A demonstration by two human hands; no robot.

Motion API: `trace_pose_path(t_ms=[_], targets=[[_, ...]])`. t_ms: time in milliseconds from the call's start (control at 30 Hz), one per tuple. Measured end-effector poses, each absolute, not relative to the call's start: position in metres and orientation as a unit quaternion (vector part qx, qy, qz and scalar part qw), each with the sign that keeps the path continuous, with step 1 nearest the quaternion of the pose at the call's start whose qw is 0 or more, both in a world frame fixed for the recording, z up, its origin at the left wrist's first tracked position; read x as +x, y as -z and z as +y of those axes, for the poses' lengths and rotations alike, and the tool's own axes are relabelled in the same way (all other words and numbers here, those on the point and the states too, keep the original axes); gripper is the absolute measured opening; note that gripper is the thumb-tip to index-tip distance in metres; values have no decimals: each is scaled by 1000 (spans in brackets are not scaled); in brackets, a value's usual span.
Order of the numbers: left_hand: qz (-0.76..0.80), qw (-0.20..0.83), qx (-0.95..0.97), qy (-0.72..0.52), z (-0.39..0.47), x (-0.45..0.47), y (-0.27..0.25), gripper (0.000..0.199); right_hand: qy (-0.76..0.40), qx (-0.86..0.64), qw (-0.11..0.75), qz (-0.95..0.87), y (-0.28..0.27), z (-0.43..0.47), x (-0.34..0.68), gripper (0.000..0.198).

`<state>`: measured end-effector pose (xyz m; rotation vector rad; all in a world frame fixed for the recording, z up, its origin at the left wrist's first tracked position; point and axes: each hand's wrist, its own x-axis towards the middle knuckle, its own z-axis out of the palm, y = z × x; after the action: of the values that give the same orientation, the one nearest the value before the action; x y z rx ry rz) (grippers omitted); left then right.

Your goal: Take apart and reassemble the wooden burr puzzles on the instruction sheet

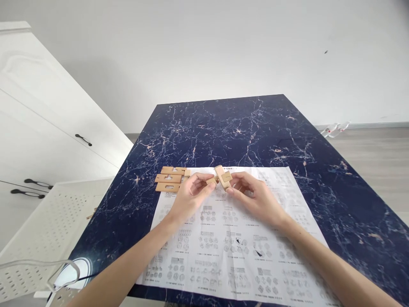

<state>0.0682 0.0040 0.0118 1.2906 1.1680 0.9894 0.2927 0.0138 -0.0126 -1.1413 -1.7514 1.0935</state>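
Between my two hands, above the top part of a printed instruction sheet (207,238), are light wooden puzzle pieces. My left hand (195,189) pinches a small wooden puzzle piece (211,181) between thumb and fingers. In my right hand (251,189) are crossed wooden puzzle pieces (223,177), one long and tilted with a squarish block against it. The two hands' pieces meet or nearly meet; whether they are joined I cannot tell. Left of my left hand, several notched wooden pieces (168,178) lie in a row, partly over the sheet's top left corner.
The sheet lies on a dark blue marbled table (217,132). White cabinets (54,115) with black handles stand at the left, beside a white perforated surface (54,213). A round white object (76,270) sits at the table's lower left edge. Clear plastic items (335,129) lie on the floor at right.
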Motion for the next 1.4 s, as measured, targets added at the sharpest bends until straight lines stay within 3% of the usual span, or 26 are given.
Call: trace_pose_path(t_ms=[233, 467, 733, 933, 1133, 1400], targets=[[494, 507, 573, -413, 2, 72, -11, 30, -446, -453, 300, -711, 7, 13, 292, 35], [512, 463, 601, -403, -2, 76, -12, 24, -353, -470, 347, -731, 11, 5, 285, 34], [540, 445, 583, -413, -6, 82, -13, 28, -192, -456, 405, -769, 20, -2, 278, 14], [536, 434, 588, -424, -1, 78, -8, 25, -229, -476, 439, -727, 16, -2, 279, 14], [562, 263, 657, -427, 3, 68, -7, 25, -266, -529, 484, -644, 14, 3, 283, 21], [533, -18, 745, -401, 16, 48, -4, 11, -310, -536, 470, -630, 12, 8, 284, 21]])
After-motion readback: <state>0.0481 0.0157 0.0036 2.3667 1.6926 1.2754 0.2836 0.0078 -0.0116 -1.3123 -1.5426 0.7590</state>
